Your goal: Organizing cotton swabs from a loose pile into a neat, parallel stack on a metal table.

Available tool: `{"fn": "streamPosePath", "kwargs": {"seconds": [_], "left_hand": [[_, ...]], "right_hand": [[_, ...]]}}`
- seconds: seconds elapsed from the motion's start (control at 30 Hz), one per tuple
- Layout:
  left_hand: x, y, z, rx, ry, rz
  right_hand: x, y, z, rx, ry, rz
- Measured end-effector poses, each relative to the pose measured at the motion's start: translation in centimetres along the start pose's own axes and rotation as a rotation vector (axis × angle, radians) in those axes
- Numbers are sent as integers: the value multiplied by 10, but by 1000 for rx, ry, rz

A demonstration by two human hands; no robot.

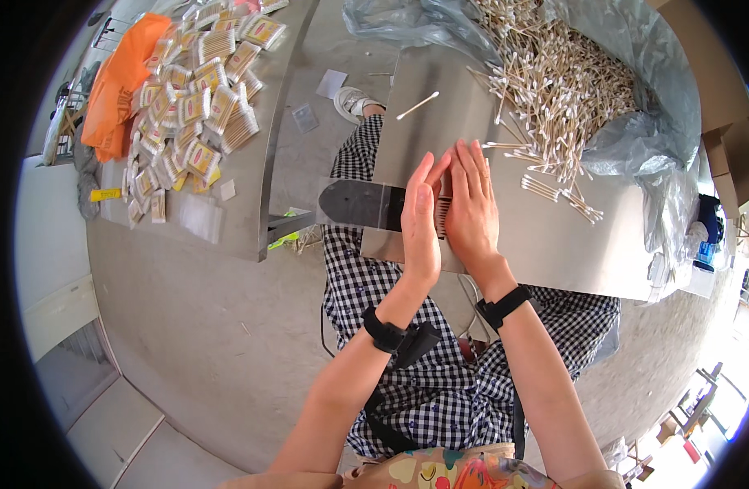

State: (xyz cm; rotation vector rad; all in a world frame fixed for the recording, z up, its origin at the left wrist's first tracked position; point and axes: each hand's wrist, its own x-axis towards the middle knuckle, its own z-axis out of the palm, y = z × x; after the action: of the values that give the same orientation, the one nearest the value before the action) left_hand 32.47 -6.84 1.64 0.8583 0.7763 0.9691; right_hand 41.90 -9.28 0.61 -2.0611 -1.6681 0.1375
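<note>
My left hand [422, 232] and my right hand [472, 208] face each other at the front of the steel table, fingers straight and pressed together. A row of cotton swabs [443, 217] is squeezed between them, mostly hidden by the palms. Left of my left hand lies a black round-ended plate [354, 204] with a clear plastic bag [324, 189] around it. To the right of my right hand, a few loose cotton swabs [540, 188] rest on the table, close to a large heap of swabs [554, 90]. One single swab [418, 105] lies farther off on the metal.
Grey plastic sheeting [635, 151] surrounds the heap, with a cardboard box [729, 155] beyond it. Another steel table [244, 196] on the left carries many small packs of swabs [193, 106] and an orange bag [128, 90]. A gap with concrete floor separates the tables.
</note>
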Motion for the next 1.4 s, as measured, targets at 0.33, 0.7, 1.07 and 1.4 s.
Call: {"fn": "streamPosePath", "kwargs": {"seconds": [0.33,0.7,1.07,1.4], "left_hand": [[-5,9,9,-16,46,86],[-11,2,10,-54,91,-5],[-7,-13,-5,28,116,142],[-10,6,3,-57,132,56]], "right_hand": [[-1,0,0,-3,-10,-34],[-1,2,5,35,76,9],[0,-2,5,75,50,34],[0,-8,6,-21,50,58]]}}
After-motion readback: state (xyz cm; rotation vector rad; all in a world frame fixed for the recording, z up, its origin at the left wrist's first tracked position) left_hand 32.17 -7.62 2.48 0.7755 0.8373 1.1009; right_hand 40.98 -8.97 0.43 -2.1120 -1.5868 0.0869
